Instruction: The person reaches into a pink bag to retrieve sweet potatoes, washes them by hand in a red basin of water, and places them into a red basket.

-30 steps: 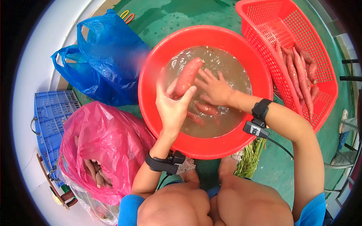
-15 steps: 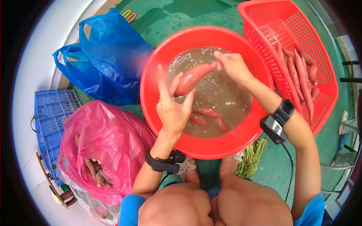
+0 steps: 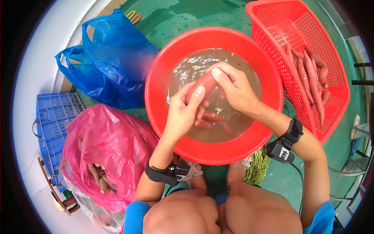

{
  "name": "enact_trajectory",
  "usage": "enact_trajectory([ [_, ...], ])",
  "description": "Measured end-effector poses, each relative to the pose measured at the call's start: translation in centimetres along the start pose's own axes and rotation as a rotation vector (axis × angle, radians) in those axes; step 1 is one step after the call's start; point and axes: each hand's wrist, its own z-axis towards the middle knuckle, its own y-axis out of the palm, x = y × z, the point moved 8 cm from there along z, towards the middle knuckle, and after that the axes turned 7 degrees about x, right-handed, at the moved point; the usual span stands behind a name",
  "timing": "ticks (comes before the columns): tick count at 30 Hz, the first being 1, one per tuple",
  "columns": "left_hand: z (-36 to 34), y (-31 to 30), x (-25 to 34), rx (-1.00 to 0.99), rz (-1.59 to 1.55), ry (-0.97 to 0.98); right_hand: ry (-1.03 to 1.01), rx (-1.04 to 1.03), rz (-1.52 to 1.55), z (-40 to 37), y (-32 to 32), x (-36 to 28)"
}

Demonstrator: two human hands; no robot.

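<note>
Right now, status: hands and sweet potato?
Fingers closed: left hand and right hand grip one sweet potato in basin. More potatoes submerged beneath. Nothing blocking.

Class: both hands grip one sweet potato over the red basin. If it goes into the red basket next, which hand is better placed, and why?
Right, probably. The right hand grips the sweet potato, and the red basket lies on that side of the basin; the left hand must reach across.

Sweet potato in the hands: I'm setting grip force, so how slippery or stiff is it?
Probably slippery: the sweet potato looks wet, gripped by left hand and right hand over the water. Likely stiff: no bend shows.
</note>
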Motion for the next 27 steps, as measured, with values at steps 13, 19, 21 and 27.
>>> enact_trajectory([
  [13, -0.6, -0.7, 0.8, 0.164, 0.076, 0.137, -0.020, -0.007, -0.098, -1.5, 0.3, -0.2],
  [19, -0.6, -0.1, 0.8, 0.076, 0.136, 0.141, -0.125, 0.113, 0.099, -1.2, -0.3, -0.7],
  [21, -0.7, 0.2, 1.0, 0.054, 0.130, 0.131, -0.012, 0.112, 0.118, -1.2, -0.7, -0.1],
  [27, -0.7, 1.3, -0.1, -0.121, -0.227, -0.234, 0.233, 0.160, 0.270, -1.5, -0.8, 1.6],
])
